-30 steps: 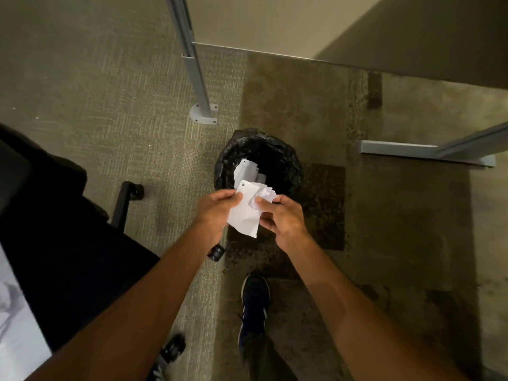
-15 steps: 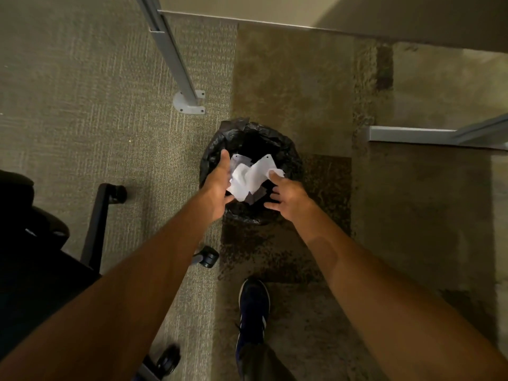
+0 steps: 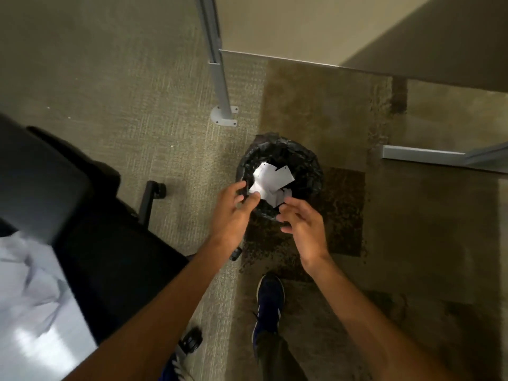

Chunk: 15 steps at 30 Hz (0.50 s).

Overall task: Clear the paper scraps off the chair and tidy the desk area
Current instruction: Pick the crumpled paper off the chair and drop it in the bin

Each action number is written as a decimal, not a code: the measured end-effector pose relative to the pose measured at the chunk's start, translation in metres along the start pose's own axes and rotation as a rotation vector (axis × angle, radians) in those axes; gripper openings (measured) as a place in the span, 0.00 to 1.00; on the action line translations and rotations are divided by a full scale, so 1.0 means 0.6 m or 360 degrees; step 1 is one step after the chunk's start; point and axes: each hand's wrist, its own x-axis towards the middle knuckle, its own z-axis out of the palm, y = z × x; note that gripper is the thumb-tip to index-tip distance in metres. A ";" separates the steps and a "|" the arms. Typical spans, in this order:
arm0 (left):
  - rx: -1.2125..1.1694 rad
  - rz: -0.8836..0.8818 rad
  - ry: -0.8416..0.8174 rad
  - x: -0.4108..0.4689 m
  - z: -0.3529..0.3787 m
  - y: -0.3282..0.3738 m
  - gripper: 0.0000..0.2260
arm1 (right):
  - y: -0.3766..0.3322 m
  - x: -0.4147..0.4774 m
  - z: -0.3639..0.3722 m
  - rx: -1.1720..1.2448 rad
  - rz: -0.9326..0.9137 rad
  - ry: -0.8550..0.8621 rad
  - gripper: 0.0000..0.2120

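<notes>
White paper scraps (image 3: 270, 180) lie inside a round bin lined with a black bag (image 3: 308, 166) on the carpet. My left hand (image 3: 232, 213) hovers at the bin's near-left rim, fingers spread, holding nothing. My right hand (image 3: 302, 226) is just in front of the bin, fingers apart and empty. A black office chair (image 3: 90, 237) stands at the left, with a large crumpled white sheet (image 3: 35, 306) at the lower left edge of the view.
A grey desk leg with a foot plate (image 3: 221, 105) stands behind the bin. Another grey metal foot (image 3: 428, 155) lies at the right. Chair castors (image 3: 156, 189) stick out near the bin. My blue shoe (image 3: 270, 298) is on the carpet below.
Both hands let go of the white paper, which now lies in the bin. The hands have pulled back toward me and spread open. The view swung so more of the chair shows.
</notes>
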 end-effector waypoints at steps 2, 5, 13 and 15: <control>-0.0015 0.0040 0.0021 -0.055 -0.047 0.006 0.15 | 0.000 -0.062 0.021 -0.0024 -0.0075 -0.0014 0.09; 0.0031 0.0108 0.0090 -0.133 -0.119 0.010 0.13 | 0.007 -0.148 0.061 -0.0057 -0.0186 -0.0027 0.06; 0.0076 0.0106 0.0374 -0.286 -0.326 -0.028 0.13 | 0.038 -0.353 0.212 -0.0171 -0.0202 -0.0221 0.07; 0.0063 0.0079 0.0440 -0.315 -0.369 -0.037 0.13 | 0.044 -0.392 0.250 -0.0192 -0.0180 -0.0285 0.07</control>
